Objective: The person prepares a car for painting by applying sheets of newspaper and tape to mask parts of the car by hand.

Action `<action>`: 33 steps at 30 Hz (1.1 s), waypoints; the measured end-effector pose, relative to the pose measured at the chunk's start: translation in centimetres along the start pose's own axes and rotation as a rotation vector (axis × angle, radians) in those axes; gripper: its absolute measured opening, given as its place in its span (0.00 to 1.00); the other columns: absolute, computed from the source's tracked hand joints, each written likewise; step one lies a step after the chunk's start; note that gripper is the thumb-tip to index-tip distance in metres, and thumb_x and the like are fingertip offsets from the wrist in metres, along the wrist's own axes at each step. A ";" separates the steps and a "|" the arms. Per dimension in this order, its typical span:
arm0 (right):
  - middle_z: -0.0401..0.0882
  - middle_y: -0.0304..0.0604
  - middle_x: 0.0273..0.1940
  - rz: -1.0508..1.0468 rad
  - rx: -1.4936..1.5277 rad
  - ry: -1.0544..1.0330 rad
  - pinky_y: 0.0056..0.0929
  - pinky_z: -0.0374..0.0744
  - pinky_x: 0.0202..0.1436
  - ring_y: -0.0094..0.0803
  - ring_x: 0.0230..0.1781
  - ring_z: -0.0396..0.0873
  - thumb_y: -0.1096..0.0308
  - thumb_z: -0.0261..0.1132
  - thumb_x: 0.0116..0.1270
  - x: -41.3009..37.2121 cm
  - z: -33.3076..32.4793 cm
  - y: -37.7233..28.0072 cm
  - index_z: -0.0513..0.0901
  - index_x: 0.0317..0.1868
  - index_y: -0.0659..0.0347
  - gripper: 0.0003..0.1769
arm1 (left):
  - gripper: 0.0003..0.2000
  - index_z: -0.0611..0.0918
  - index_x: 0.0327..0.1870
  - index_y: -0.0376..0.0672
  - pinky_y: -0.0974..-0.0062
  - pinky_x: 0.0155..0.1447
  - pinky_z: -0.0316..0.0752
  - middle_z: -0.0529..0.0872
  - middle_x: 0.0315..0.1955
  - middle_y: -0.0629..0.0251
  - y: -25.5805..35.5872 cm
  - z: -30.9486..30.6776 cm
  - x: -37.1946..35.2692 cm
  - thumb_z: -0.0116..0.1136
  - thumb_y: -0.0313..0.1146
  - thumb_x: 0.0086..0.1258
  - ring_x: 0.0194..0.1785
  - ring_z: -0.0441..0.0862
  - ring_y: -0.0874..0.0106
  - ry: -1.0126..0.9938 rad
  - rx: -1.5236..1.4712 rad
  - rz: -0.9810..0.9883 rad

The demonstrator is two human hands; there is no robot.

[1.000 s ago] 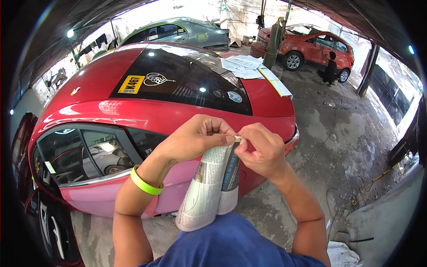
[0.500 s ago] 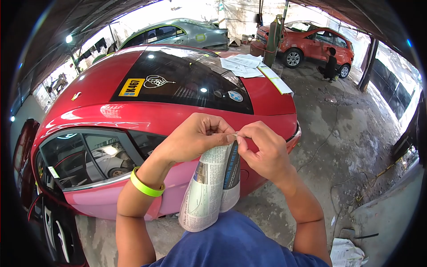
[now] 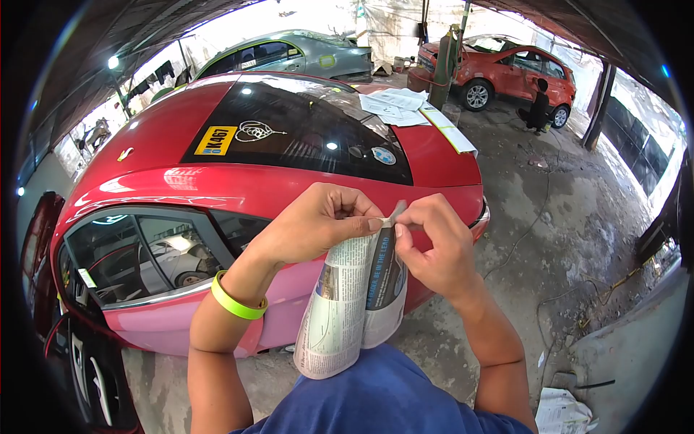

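From the head view, the left hand (image 3: 329, 223) pinches the top of a newspaper (image 3: 337, 307), which hangs between the blue shirt (image 3: 372, 398) and the red car (image 3: 267, 189). The right hand (image 3: 439, 244) is half curled beside this top; I cannot tell if it grips.

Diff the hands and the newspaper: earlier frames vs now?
The right hand has moved slightly right, opening a gap from the left hand. A short greyish strip now shows in that gap; whether the right fingers grip it is unclear. The newspaper has spread rightward, showing more of its dark printed panel. Unchanged: the left hand's pinch at the paper's top, the red car and the papers on it.
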State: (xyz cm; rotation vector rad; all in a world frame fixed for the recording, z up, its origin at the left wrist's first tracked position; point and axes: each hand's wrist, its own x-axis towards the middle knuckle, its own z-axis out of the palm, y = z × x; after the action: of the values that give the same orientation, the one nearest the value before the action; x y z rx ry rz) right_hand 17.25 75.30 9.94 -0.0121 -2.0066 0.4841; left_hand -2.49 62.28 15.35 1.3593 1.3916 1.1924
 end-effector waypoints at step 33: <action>0.88 0.50 0.57 0.271 0.381 0.000 0.37 0.91 0.59 0.44 0.46 0.93 0.75 0.79 0.68 -2.3 0.0 1.4 0.87 0.59 0.64 0.20 | 0.07 0.91 0.44 0.34 0.79 0.47 0.80 0.91 0.35 0.73 0.4 0.1 -1.3 0.73 0.30 0.78 0.41 0.82 0.85 0.080 0.228 0.066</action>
State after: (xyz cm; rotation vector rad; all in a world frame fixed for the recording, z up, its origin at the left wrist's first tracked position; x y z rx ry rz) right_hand 18.05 76.13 7.51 -0.0497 -1.8920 1.0335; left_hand -2.21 60.94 15.61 1.5396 1.5887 1.1691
